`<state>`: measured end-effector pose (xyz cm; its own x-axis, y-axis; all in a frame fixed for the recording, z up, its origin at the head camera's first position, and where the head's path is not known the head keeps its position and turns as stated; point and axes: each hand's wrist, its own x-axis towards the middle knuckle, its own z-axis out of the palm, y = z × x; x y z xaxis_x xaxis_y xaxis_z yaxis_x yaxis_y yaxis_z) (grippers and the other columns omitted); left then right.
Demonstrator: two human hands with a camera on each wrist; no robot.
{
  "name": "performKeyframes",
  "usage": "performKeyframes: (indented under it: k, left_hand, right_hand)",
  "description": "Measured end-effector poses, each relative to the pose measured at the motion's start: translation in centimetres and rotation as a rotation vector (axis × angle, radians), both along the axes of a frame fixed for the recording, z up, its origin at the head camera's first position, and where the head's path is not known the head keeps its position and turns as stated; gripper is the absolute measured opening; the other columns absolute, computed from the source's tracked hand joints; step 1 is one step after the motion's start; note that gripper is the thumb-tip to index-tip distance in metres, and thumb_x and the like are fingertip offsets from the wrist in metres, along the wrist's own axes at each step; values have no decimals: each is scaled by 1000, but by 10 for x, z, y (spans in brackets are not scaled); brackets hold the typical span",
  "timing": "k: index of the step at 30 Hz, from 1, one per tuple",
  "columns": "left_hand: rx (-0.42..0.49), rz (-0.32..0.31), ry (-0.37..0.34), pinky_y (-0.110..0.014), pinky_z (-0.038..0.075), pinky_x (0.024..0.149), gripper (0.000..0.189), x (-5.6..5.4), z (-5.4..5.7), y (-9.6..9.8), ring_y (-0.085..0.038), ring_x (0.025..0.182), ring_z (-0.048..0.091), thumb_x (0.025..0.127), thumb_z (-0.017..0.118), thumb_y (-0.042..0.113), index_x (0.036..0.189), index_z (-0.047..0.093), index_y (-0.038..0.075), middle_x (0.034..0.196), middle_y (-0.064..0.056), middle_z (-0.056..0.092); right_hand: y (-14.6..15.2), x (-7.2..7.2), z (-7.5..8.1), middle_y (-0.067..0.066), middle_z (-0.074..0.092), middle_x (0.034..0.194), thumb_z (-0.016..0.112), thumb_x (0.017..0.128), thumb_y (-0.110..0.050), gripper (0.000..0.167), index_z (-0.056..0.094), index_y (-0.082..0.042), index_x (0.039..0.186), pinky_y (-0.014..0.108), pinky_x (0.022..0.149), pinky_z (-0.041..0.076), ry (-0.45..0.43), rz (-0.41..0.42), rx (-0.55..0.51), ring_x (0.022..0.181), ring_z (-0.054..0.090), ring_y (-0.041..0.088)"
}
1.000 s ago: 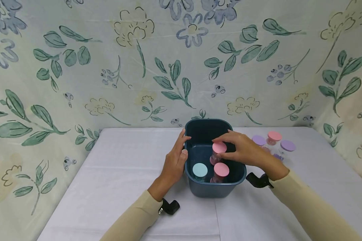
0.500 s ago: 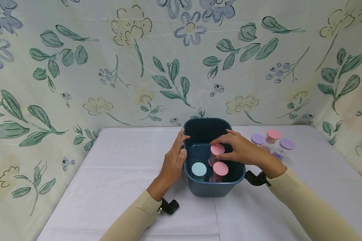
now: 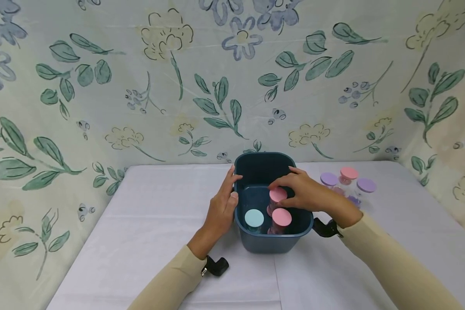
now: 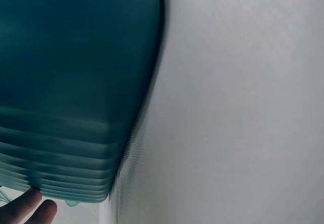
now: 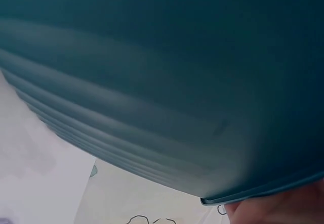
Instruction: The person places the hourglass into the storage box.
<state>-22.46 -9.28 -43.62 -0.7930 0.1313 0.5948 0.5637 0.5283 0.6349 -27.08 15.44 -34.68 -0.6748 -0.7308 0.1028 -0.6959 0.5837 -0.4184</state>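
A dark blue plastic bin [image 3: 271, 245] stands on the table with three small lidded jars inside. My left hand [image 3: 221, 206] rests along the bin's left side, its fingers at the rim; in the left wrist view two fingertips [image 4: 44, 211] touch the ribbed wall. Reaching over the right rim, my right hand [image 3: 306, 191] pinches a pink-lidded jar [image 3: 277, 196] between thumb and fingers. In front of it stands another pink-lidded jar [image 3: 281, 218], beside a light-blue-lidded jar [image 3: 254, 218]. The bin wall [image 5: 126, 107] fills most of the right wrist view and hides the grip there.
To the right of the bin, a group of jars stands on the white-covered table [image 3: 159, 215]: a pink-lidded one [image 3: 348, 174] and purple-lidded ones [image 3: 366, 186], partly behind my right forearm. A floral cloth [image 3: 159, 86] hangs behind the table.
The whole head view has shifted slightly. My right hand and the pinched pink-lidded jar have moved a little toward the front jars; my left hand stays on the bin.
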Motion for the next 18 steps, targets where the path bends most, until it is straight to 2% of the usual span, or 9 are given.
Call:
performKeyframes:
  k: [8, 12, 18]
  left_hand:
    - [6, -4, -2, -43, 34, 107, 44, 1, 0, 0, -14, 144, 24, 101, 30, 25, 143, 39, 16, 160, -3, 19]
    - [4, -2, 4, -43, 35, 107, 43, 1, 0, 0, -15, 144, 24, 100, 32, 21, 143, 39, 17, 160, -2, 19]
    - [5, -8, 13, -45, 37, 105, 44, 0, 0, 1, -17, 144, 25, 99, 35, 16, 143, 39, 13, 160, -5, 20]
  right_hand:
    - [-1, -1, 1, 5, 69, 114, 77, 80, -13, 39, 67, -7, 118, 59, 114, 5, -6, 3, 36, 114, 59, 28]
    - [0, 0, 1, 4, 69, 113, 77, 80, -13, 39, 68, -6, 118, 59, 114, 4, -8, 6, 35, 114, 59, 28]
    - [0, 0, 1, 3, 70, 111, 76, 81, -14, 38, 68, -8, 117, 59, 113, 5, -1, 10, 42, 112, 59, 28]
